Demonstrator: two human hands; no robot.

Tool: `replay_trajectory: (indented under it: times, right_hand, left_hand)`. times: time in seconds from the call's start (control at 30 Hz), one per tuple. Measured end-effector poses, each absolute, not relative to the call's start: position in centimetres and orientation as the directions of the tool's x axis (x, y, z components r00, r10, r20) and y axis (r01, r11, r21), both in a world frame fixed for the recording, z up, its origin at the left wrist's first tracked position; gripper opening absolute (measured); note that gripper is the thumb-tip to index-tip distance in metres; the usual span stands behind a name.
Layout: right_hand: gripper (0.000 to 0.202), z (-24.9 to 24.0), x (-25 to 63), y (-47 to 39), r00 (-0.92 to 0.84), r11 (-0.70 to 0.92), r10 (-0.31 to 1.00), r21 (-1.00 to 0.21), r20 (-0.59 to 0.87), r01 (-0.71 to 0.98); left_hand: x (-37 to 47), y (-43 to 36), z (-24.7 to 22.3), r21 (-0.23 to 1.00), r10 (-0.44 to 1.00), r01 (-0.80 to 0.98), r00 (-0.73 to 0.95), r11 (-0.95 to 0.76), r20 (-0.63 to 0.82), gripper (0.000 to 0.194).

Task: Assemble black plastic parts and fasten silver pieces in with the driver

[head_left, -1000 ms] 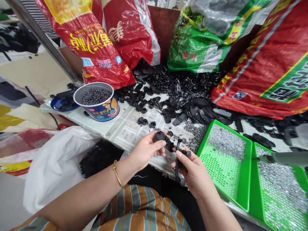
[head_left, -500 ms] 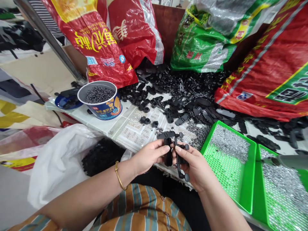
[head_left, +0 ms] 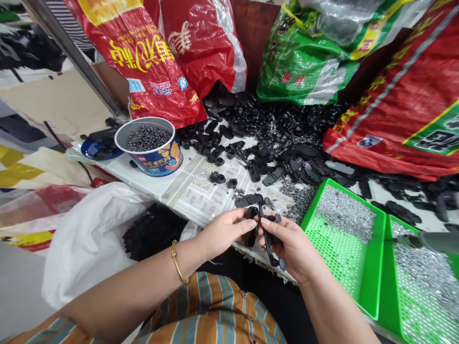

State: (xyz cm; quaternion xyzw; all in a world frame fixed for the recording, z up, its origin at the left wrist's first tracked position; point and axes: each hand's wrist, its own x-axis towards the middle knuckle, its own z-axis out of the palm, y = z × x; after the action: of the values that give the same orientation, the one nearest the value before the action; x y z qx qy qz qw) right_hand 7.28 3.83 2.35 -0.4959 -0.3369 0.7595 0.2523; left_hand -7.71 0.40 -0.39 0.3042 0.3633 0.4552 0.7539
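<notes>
2 trays (head_left: pixel 373 272) of silver bits (head_left: pixel 346 215) near fingers (head_left: pixel 278 230)

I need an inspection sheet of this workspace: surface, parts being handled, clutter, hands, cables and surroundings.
Surface: patterned table covering, largely hidden at the back.
Job's things: rounded black part beside slim black part; contact between them unclear.
Clutter: heap of black parts; blue tub of small dark pieces; green trays with silvery pieces.
Hands: left hand grips the rounded part; right hand grips the slim one.
Cables: thin dark strand at far left, possibly a cable.
Surroundings: green sack behind; white sack left.
</notes>
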Motion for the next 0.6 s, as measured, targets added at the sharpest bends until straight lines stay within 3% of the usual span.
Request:
replay_trajectory:
  times: [0.13, 0.33, 0.6]
  right_hand:
    - [0.029, 2.73, 7.16, 3.80, -0.361, -0.631, 0.724, -0.776, -0.587, -0.004]
    - [0.038, 2.58, 7.19, 4.37, -0.295, -0.558, 0.781, -0.827, -0.551, 0.067]
    - [0.039, 2.24, 7.52, 4.70, -0.297, -0.516, 0.805, -0.853, -0.513, 0.077]
  left_hand:
    - [-7.75, 0.46, -0.03, 0.841, 0.923, -0.407, 0.290, 0.357, -0.251, 0.032]
    - [-7.41, 0.66, 0.28, 0.757, 0.884, -0.457, 0.229, 0.467, -0.407, 0.033]
    - [-7.05, 0.89, 0.07, 0.749, 0.879, -0.463, 0.215, 0.475, -0.425, 0.032]
